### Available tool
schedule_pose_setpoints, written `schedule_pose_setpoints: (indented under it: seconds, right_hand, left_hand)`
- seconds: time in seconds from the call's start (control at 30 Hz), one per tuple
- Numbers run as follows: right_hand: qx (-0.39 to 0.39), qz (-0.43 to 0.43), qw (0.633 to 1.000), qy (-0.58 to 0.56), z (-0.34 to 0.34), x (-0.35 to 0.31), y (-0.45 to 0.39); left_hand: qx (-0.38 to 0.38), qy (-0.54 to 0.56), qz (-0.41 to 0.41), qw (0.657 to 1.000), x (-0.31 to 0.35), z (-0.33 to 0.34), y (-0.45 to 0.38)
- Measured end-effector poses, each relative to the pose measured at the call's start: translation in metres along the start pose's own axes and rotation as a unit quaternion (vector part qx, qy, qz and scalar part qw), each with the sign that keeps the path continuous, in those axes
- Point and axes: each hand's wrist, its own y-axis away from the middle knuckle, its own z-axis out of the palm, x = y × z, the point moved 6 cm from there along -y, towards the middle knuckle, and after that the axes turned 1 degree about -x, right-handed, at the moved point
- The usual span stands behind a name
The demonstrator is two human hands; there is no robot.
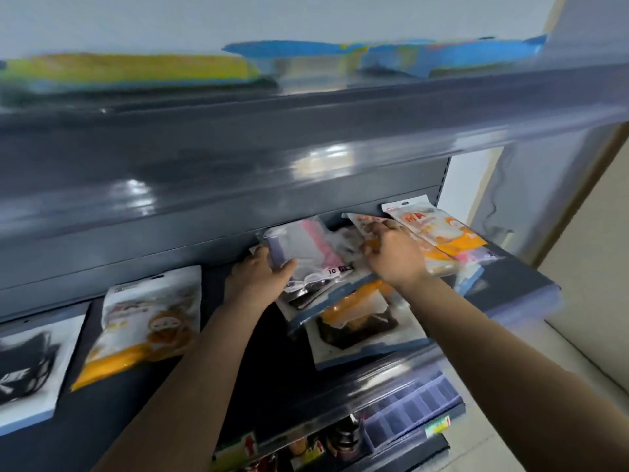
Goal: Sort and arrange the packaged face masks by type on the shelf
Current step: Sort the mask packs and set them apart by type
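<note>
Mask packs lie heaped on the dark shelf. Left hand grips a clear pink-and-lilac pack by its edge; right hand, just beside it, seemingly pinches an orange-printed pack. Left of both grips lies another orange pack; frame blurred.

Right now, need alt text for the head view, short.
A person's two hands reach into a pile of packaged face masks on a dark grey shelf: the left hand grips a clear pack with pink and purple masks, the right hand pinches an orange and white pack. More packs lie flat to the left; the image is motion-blurred.
</note>
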Motion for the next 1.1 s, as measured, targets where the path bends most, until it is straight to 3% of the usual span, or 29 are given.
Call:
schedule_pose_setpoints:
  seconds: [0.17,0.33,0.43,0.57,0.83,0.97,1.1]
  right_hand:
    - [-0.021,-0.01,0.999,-0.026,-0.006,0.049,-0.027]
    - [-0.127,-0.023,0.992,-0.002,0.009,0.083,-0.047]
    - [-0.176,-0.073,0.982,0.017,0.021,0.089,-0.05]
    - [-0.118,-0.078,0.989,-0.049,0.005,0.11,-0.061]
    - [-0.103,0.005,0.992,-0.067,-0.013,0.18,-0.079]
    - [-0.09,0.045,0.993,-0.059,-0.018,0.215,-0.086]
    - [-0.144,0.098,0.981,-0.085,-0.009,0.245,-0.091]
  left_hand:
    - [0.011,-0.007,-0.063,0.998,0.008,0.012,-0.003]
    - [0.025,-0.025,-0.108,0.994,0.022,0.021,0.008]
    - [0.048,0.035,-0.134,0.989,0.027,0.023,0.014]
    - [0.124,0.179,-0.119,0.969,0.038,0.021,0.022]
    - [0.289,0.259,-0.077,0.918,0.064,0.001,0.032]
    - [0.263,0.386,-0.069,0.881,0.084,0.008,0.031]
    - [0.228,0.447,-0.061,0.863,0.114,0.03,0.029]
